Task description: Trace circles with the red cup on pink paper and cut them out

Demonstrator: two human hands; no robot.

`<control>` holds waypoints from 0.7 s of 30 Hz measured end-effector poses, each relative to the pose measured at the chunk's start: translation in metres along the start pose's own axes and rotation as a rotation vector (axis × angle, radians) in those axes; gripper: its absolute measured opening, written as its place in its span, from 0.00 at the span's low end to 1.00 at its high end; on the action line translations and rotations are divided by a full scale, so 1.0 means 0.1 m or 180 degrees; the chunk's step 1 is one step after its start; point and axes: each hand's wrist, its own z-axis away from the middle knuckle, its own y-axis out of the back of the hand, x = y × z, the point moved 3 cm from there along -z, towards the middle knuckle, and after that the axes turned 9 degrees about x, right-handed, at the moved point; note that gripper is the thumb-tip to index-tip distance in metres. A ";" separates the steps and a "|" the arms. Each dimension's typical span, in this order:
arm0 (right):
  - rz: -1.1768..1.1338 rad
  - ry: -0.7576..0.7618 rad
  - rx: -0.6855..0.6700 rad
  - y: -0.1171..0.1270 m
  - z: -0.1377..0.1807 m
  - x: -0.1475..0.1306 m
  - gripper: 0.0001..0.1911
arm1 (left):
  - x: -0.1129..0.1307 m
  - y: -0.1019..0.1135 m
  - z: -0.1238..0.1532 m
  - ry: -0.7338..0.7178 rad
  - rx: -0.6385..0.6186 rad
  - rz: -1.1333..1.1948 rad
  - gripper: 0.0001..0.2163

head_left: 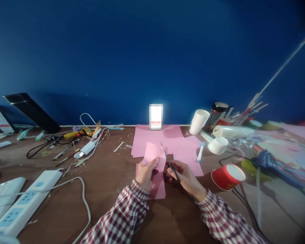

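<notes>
My left hand (145,175) pinches a small piece of pink paper (152,153) and holds it up above the brown table (109,183). My right hand (184,177) is closed round a pair of dark scissors (168,161) whose blades point up and away, right beside the paper's right edge. More pink sheets (157,135) lie flat on the table under and behind both hands. Both sleeves are red and white check.
A red paper cup (227,177) lies on its side to the right. White cups (198,121), a jar and a pen (200,151) stand behind. White power strips (25,201) with cables sit left. A glue gun, tools and scraps lie at back left. A blue wall closes the back.
</notes>
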 end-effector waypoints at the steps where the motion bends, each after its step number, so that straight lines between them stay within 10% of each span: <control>1: 0.0022 0.0007 0.0001 0.01 0.00 0.00 0.20 | 0.00 0.00 0.00 0.0016 -0.0004 -0.0003 0.15; 21: 0.0070 0.0008 0.0002 0.02 0.01 -0.02 0.19 | 0.06 -0.02 0.04 0.0090 0.0064 -0.0049 0.15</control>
